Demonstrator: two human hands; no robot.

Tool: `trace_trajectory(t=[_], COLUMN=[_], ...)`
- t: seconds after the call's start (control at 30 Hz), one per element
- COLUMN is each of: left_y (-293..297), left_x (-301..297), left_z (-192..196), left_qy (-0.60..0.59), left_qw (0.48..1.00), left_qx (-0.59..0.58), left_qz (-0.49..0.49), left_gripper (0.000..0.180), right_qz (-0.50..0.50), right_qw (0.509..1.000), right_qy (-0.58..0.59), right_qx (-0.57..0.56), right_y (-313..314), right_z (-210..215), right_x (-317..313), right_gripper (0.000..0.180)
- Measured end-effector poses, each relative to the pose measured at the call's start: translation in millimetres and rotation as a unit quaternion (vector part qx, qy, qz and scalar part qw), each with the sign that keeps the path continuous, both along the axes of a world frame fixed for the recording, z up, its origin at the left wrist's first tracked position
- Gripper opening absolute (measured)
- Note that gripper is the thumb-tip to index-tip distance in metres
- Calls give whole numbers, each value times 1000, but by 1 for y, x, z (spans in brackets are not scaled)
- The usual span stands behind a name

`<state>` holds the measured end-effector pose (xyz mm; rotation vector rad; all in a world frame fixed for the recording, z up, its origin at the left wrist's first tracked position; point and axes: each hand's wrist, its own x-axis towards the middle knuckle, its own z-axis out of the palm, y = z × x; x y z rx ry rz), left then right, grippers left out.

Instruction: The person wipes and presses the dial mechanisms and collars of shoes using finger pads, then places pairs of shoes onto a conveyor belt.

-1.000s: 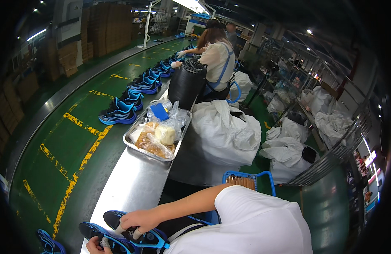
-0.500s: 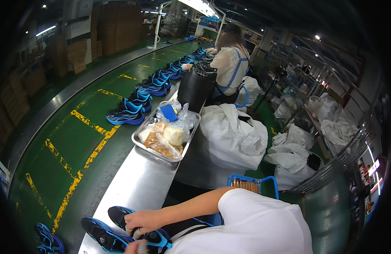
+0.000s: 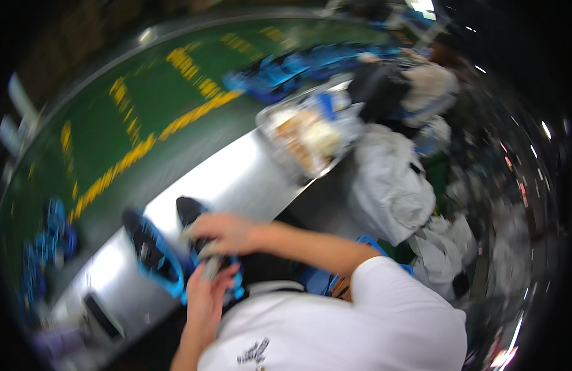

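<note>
Two black-and-blue sneakers stand side by side at the near end of a metal bench (image 3: 236, 167). My right hand (image 3: 221, 232) reaches in from the right and closes over the upper of the right-hand sneaker (image 3: 190, 209). Pale coverings seem to wrap some of its fingertips. My left hand (image 3: 205, 297) comes up from below to the heel end of the same shoe, fingers curled, with a small pale grey thing at the fingertips that is too blurred to name. The left-hand sneaker (image 3: 151, 250) is untouched, its opening facing up.
Farther along the bench lies a metal tray (image 3: 264, 123) of bagged parts. A dark flat object (image 3: 103, 315) and a purple item (image 3: 60, 340) lie at the near left. Blue sneakers (image 3: 279, 74) line the green conveyor. Right are white sacks (image 3: 391, 185) and a co-worker (image 3: 428, 89).
The view has swung, so the bench and tray sit farther right and blur. My left hand has come further into view beside the shoe; my right hand stays on it.
</note>
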<state>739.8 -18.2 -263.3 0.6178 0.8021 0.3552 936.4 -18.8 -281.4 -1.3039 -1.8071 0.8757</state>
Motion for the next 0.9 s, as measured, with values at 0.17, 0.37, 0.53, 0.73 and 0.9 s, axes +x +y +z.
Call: trace_trajectory(t=[0.17,0.37,0.53,0.73,0.9], left_y=[8,9,5,4,7], left_x=[13,8,11,8,14], left_z=[-9,-8,-5,-11,-5], left_qy=[-51,-24,-3,-39,-19], left_qw=[998,997,997,995,995], left_qx=[-42,-74,-77,-91,-95], left_qz=[-19,22,18,29,30], left_gripper=[28,27,27,25,24], right_qz=[-36,8,-35,-24,-64], right_qw=[998,989,990,985,996], right_qy=[17,82,53,82,-3], right_qx=[-52,-123,-127,-151,-55], right_y=[-3,7,-4,1,-4], right_z=[15,18,12,12,7], right_x=[7,6,2,13,6], right_gripper=[38,48,60,52,48])
